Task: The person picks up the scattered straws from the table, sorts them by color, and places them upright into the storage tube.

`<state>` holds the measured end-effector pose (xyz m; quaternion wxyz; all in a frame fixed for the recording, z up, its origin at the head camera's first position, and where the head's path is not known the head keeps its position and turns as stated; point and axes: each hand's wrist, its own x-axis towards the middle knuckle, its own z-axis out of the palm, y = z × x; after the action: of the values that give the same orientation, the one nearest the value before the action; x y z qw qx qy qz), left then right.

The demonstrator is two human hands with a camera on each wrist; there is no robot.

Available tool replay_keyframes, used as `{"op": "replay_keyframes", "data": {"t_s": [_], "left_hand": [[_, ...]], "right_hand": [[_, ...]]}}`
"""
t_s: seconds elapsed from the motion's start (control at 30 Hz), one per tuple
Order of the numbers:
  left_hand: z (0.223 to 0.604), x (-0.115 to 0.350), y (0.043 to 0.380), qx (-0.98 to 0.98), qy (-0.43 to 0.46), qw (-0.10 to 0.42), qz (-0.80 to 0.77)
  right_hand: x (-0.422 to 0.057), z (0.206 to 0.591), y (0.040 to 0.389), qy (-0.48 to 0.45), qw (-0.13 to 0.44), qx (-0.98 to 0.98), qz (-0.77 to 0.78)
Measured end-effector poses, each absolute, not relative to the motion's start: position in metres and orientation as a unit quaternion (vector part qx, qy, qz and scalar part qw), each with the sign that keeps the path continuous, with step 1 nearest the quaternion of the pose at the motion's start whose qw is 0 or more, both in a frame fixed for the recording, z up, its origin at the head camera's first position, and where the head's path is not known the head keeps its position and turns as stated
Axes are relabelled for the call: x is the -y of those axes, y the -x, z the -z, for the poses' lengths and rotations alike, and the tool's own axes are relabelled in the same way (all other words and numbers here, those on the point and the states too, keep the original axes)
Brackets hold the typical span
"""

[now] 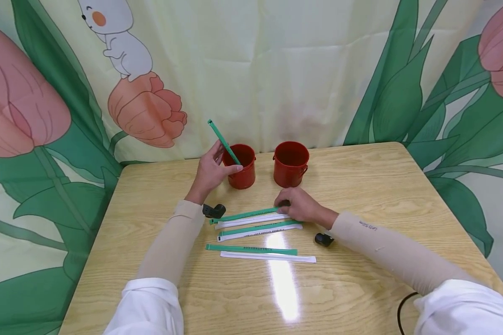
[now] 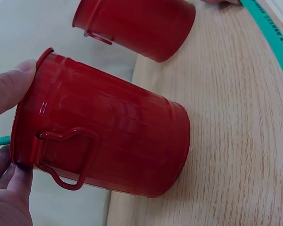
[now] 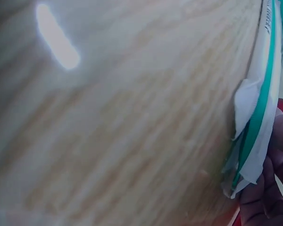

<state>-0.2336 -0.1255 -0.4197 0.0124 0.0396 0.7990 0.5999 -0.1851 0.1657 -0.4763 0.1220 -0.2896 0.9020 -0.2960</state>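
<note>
My left hand (image 1: 211,172) holds the rim of the left red bucket (image 1: 246,179), the thumb on one side and the fingers on the other, as the left wrist view also shows. A long green wrapped straw (image 1: 221,136) leans out of that bucket to the upper left. The fingers of my right hand (image 1: 300,204) pinch the right end of another green wrapped straw (image 1: 245,215), the farthest in the row on the table. White wrapped straws (image 1: 255,231) and green ones lie roughly parallel beside it. In the right wrist view, straw ends (image 3: 259,113) lie close to the fingers.
A second red bucket (image 1: 290,172) stands right of the first, near the table's back edge. Closer to me lie a green straw (image 1: 251,250) and a white straw (image 1: 268,257). A printed curtain (image 1: 234,70) hangs behind the wooden table (image 1: 151,232). A black cable (image 1: 400,309) is at front right.
</note>
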Motion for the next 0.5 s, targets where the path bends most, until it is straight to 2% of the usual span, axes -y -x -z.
{"op": "replay_keyframes", "data": {"t_s": [0.3, 0.5], "left_hand": [[0.4197, 0.1269, 0.2308, -0.799, -0.035, 0.012, -0.600], [0.4168, 0.1270, 0.2321, -0.805, -0.037, 0.013, -0.592]], "right_hand": [[-0.1636, 0.4782, 0.1867, 0.348, 0.126, -0.902, 0.224], [-0.1689, 0.4693, 0.1869, 0.342, 0.112, -0.910, 0.207]]}}
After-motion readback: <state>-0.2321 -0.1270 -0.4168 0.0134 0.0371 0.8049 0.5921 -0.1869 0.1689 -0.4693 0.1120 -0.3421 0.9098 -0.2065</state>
